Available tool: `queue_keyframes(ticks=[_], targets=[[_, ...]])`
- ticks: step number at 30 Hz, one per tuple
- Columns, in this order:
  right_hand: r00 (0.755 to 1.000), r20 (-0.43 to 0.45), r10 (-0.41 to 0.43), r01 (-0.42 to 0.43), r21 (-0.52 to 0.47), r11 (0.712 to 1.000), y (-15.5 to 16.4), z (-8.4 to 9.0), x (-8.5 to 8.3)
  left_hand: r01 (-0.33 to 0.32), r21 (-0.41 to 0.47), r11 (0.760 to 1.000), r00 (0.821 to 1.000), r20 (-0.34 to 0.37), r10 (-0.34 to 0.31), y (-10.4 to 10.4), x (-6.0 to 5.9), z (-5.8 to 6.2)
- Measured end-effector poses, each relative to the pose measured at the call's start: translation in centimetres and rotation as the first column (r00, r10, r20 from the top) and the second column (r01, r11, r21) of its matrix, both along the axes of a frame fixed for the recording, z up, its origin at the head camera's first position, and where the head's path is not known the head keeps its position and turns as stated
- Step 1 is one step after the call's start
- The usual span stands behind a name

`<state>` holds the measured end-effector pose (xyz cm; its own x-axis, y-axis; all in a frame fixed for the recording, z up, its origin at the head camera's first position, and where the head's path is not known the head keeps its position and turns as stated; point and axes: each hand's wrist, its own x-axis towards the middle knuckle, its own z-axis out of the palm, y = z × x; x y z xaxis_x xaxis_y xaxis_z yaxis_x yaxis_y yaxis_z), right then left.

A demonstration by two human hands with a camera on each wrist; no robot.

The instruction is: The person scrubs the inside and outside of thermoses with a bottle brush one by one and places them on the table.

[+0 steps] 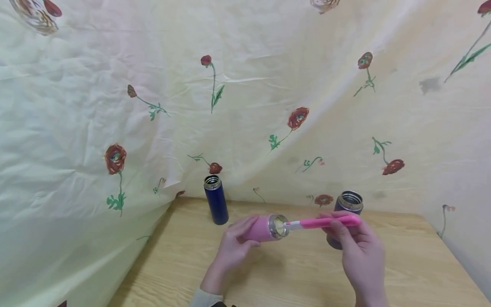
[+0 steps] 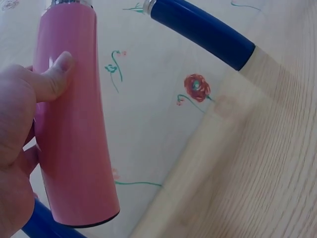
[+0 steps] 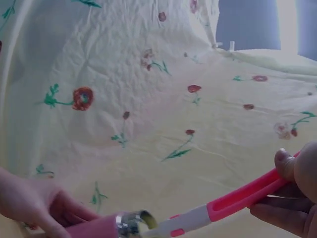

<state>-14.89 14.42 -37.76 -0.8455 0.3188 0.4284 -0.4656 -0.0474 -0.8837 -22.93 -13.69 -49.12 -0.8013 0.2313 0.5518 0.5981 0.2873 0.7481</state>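
My left hand (image 1: pixel 235 247) grips a pink metal bottle (image 1: pixel 258 229) round its body, thumb along the side. The bottle is lidless and tilted, its steel mouth facing right, held above the table. From the right, my right hand (image 1: pixel 364 256) holds the pink handle of a bottle brush (image 1: pixel 318 222) between thumb and fingers. The white neck of the brush enters the bottle's mouth, where something pale yellow shows; the rest of its head is hidden inside. In the left wrist view the pink bottle (image 2: pixel 74 124) shows almost whole, down to its dark base.
A dark blue bottle (image 1: pixel 217 204) without a lid stands upright at the back left of the wooden table (image 1: pixel 291 285). Another dark lidless bottle (image 1: pixel 350 204) stands behind my right hand, partly covered by it. Flower-patterned cloth (image 1: pixel 245 136) hangs behind and to the left.
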Motion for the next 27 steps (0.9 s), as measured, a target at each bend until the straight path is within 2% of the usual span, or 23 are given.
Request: queue_keyframes(ticks=[5, 8, 12, 15, 19, 24, 27], targets=[[1.000, 0.000, -0.020, 0.020, -0.079, 0.997, 1.2, 0.5, 0.2, 0.033, -0.006, 0.999, 0.999, -0.028, -0.033, -0.3, -0.2, -0.3], [0.999, -0.029, -0.028, 0.025, -0.107, 0.994, 1.7, 0.6, 0.4, 0.041, -0.017, 0.999, 0.997, -0.060, -0.042, -0.4, -0.4, -0.4], [0.997, -0.047, -0.065, 0.059, -0.117, 0.991, 2.0, 0.9, 0.7, 0.045, -0.009, 0.999, 0.997, -0.065, -0.046, -0.5, -0.5, -0.6], [0.995, -0.021, -0.102, 0.098, -0.145, 0.985, 2.3, 1.0, 0.8, 0.051, -0.009, 0.999, 0.996, -0.069, -0.051, -0.6, -0.6, -0.6], [0.992, -0.001, -0.126, 0.123, -0.199, 0.972, 2.6, 1.0, 0.8, 0.049, -0.039, 0.998, 0.993, -0.109, -0.053, -0.7, -0.7, -0.6], [0.987, -0.090, -0.136, 0.112, -0.236, 0.965, 3.1, 1.1, 0.8, 0.007, -0.081, 0.997, 0.987, -0.161, -0.020, -1.1, -0.9, -0.8], [0.983, -0.138, -0.120, 0.083, -0.247, 0.965, 3.2, 1.1, 0.6, -0.008, -0.086, 0.996, 0.988, -0.157, -0.006, -1.4, -0.9, -0.8]])
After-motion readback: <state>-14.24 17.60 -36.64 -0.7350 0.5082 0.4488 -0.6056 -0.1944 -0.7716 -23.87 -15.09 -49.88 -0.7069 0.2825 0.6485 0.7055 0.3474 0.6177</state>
